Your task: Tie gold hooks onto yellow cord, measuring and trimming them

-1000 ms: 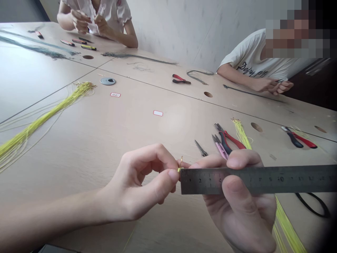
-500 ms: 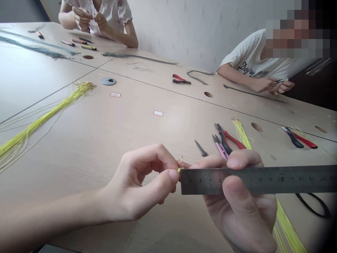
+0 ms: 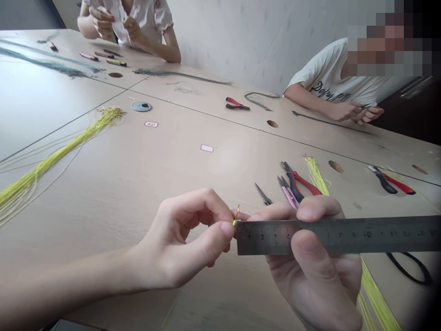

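Observation:
My left hand [image 3: 188,243] is closed, thumb and forefinger pinching a yellow cord [image 3: 235,223]. A small gold-coloured metal piece [image 3: 238,211] sticks up from the pinch. My right hand [image 3: 320,276] grips a steel ruler [image 3: 386,233] between thumb and fingers, its scale facing me. The ruler's left end lies right beside the yellow cord. Most of the cord is hidden behind the hands and ruler. Behind the right hand lie pink-handled snips [image 3: 288,192], red-and-black pliers [image 3: 306,181] and a pointed metal tool [image 3: 263,194].
Bundles of yellow cord lie at left [image 3: 65,151] and right [image 3: 379,294]. Red-and-black cutters [image 3: 392,180] rest at the right, a black loop handle [image 3: 413,269] below. A grey disc [image 3: 141,106] and two labels are farther back. Two people work across the table [image 3: 172,170].
My hands, the cord and the ruler have hardly moved; the ruler's right part has dipped very slightly. Across the table, one person's raised hand has shifted a little up and left.

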{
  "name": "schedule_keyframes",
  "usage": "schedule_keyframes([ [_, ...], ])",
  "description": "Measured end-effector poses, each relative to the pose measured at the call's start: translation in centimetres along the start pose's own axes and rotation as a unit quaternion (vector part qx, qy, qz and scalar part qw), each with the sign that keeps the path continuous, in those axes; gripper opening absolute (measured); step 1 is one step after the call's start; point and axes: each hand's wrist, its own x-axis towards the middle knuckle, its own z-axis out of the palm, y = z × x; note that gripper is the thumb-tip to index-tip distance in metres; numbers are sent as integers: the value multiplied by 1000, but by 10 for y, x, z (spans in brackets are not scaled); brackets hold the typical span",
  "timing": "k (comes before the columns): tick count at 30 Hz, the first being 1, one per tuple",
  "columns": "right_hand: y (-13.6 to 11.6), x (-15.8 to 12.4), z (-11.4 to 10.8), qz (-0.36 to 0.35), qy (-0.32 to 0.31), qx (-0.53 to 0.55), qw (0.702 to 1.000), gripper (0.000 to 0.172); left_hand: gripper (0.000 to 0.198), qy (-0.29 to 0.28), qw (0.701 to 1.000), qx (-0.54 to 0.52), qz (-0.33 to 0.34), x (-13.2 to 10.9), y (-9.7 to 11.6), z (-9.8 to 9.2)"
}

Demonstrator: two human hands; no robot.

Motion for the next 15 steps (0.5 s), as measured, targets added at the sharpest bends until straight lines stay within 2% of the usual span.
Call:
schedule_keyframes([
  [5,0,0,0,-1,-9,0,1000,9,17,1,1000,-1,7,0,0,0],
  [15,1,1,1,0,15,-13,1000,8,18,7,1000,3,-3,1,1,1],
])
